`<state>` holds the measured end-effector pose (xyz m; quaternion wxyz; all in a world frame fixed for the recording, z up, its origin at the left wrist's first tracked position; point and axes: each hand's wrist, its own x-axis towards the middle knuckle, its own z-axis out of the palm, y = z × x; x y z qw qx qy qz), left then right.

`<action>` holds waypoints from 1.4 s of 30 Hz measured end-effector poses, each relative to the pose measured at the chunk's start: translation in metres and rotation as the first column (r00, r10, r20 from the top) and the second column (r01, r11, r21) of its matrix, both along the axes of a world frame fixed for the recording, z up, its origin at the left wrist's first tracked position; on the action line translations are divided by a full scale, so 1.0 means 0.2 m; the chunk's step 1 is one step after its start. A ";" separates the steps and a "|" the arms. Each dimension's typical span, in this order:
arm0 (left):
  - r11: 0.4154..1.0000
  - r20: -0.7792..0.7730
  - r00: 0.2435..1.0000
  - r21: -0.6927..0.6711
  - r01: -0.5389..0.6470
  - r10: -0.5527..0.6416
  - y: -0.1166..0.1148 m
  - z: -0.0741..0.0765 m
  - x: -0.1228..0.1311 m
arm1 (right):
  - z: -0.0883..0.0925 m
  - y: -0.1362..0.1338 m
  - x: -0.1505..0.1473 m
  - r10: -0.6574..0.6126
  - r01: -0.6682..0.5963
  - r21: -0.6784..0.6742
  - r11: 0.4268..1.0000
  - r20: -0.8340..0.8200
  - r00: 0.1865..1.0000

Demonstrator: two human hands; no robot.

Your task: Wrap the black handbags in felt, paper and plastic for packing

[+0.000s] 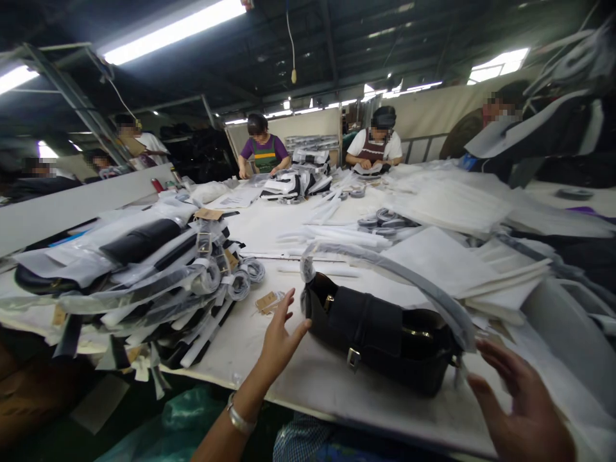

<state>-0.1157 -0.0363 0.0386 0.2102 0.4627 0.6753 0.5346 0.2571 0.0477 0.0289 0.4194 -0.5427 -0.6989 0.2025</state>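
Had the fingers of the left hand [279,340] spread apart in the head view, with the thumb tip at the left end of a black bag [370,321]; could not tell whether touching. Had the fingers of the right hand [522,398] parted too, slightly blurred, just beside the bag's other end. Saw the bag upright on a white table [269,221], between both sets of fingers, with a wrapped handle [409,276] arching above. Saw a brown tag [268,302] just left of the left fingertips, a pile of wrapped bags [144,240] farther left, and white sheets [426,260] beyond the right fingers.
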 end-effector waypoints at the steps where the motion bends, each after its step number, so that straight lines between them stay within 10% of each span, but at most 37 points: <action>1: 1.000 0.032 0.999 0.000 0.028 -0.028 0.08 -0.02 0.00 | -0.04 0.02 -0.01 0.003 -0.002 -0.065 0.998 0.007 1.000; 9: 0.997 0.048 0.997 -0.039 0.067 -0.066 0.21 0.03 0.08 | 0.08 0.19 -0.23 -0.041 0.098 -0.207 0.973 0.263 0.964; 15: 0.973 -0.069 0.998 -0.229 -0.020 0.004 0.06 0.15 0.01 | 0.23 0.36 -0.25 0.308 -0.188 -0.333 0.924 0.357 0.882; 18: 0.965 -0.323 0.945 -0.260 -0.034 -0.053 -0.03 0.20 0.02 | 0.27 0.32 -0.24 0.336 -0.329 -0.088 0.940 0.408 0.849; 23: 0.879 -0.633 0.612 -0.306 0.364 -0.474 -0.16 0.30 0.20 | 0.35 0.16 -0.27 0.661 -0.822 -0.033 0.568 0.613 0.432; 26: 0.796 -0.698 0.409 -0.408 0.448 -0.588 -0.20 0.26 0.30 | 0.32 0.11 -0.29 0.687 -0.861 -0.142 0.489 0.670 0.280; 30: 0.817 -0.768 0.326 -0.418 0.397 -0.551 -0.22 0.11 0.31 | 0.21 0.11 -0.31 0.656 -0.863 -0.136 0.487 0.710 0.258; 37: 0.819 -0.793 0.319 -0.356 0.449 -0.519 -0.14 -0.04 0.22 | -0.04 0.19 -0.31 0.684 -0.870 -0.114 0.479 0.671 0.288; 42: 0.798 -0.714 0.388 -0.410 0.443 -0.582 -0.16 -0.02 0.28 | -0.01 0.18 -0.30 0.821 -0.851 -0.275 0.447 0.504 0.268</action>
